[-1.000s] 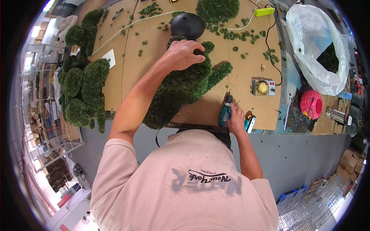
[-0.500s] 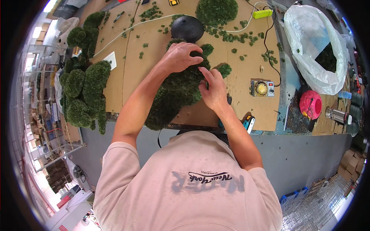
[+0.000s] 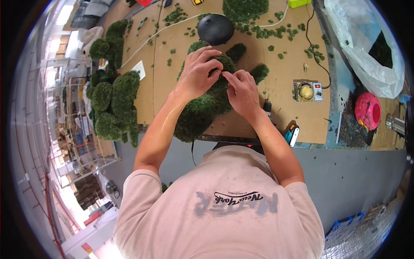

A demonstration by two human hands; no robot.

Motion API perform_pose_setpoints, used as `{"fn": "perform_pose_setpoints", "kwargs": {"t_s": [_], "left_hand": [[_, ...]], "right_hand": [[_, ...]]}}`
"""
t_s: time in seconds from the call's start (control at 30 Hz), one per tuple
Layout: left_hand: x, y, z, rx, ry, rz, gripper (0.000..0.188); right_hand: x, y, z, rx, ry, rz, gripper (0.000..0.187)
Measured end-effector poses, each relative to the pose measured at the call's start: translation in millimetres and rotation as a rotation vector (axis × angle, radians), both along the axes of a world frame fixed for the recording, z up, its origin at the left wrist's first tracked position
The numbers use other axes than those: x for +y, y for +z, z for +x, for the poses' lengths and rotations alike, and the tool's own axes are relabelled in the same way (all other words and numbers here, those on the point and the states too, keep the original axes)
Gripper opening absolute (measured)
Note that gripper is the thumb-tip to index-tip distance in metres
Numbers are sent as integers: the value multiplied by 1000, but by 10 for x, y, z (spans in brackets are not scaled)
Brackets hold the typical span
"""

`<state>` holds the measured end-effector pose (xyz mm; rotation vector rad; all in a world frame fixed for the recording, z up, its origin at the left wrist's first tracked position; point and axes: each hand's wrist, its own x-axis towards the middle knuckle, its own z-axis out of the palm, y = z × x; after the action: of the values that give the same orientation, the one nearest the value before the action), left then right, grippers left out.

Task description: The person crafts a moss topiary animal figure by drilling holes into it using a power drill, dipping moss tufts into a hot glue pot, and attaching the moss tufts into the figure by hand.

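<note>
A shaggy green artificial-moss figure (image 3: 200,110) with rounded limb-like parts lies on the cardboard-covered table in front of me. Over its upper part, my left hand (image 3: 200,72) has its fingers curled, thumb and fingertips drawn together. My right hand (image 3: 243,91) meets it from the right, thumb and index finger pinched close to the left fingertips. Whatever sits between the fingertips is too small or hidden to make out. Just beyond the hands, a black dome with small holes (image 3: 215,29) rests at the figure's far end.
Several green moss shapes (image 3: 123,97) are heaped at the left. Moss tufts (image 3: 276,32) lie scattered near a round moss ball (image 3: 246,9). To the right are a small heating pot (image 3: 306,91), a cable, a teal-handled tool (image 3: 292,134), a pink container (image 3: 368,111) and a plastic bag (image 3: 366,47).
The view has shifted, so the table appears farther right. My right fingers, more spread before, are now pinched close to my left fingertips. My left fingers have curled in more.
</note>
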<state>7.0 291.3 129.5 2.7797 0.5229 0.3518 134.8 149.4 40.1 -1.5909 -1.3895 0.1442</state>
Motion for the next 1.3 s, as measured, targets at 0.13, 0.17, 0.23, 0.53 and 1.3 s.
{"fn": "perform_pose_setpoints", "kwargs": {"t_s": [0.13,0.17,0.23,0.53,1.3], "left_hand": [[-143,-40,10,45,170,15,21],[-177,-55,20,42,225,22,22],[-243,-69,49,50,279,32,22],[-261,-119,48,21,383,-22,25],[-195,-34,0,137,313,50,54]], "right_hand": [[34,-65,-2,248,7,-16,44],[29,-60,6,309,25,-44,43],[33,-55,35,334,49,-27,43],[31,-33,165,435,177,-96,42],[340,-185,196,386,43,-47,51]]}}
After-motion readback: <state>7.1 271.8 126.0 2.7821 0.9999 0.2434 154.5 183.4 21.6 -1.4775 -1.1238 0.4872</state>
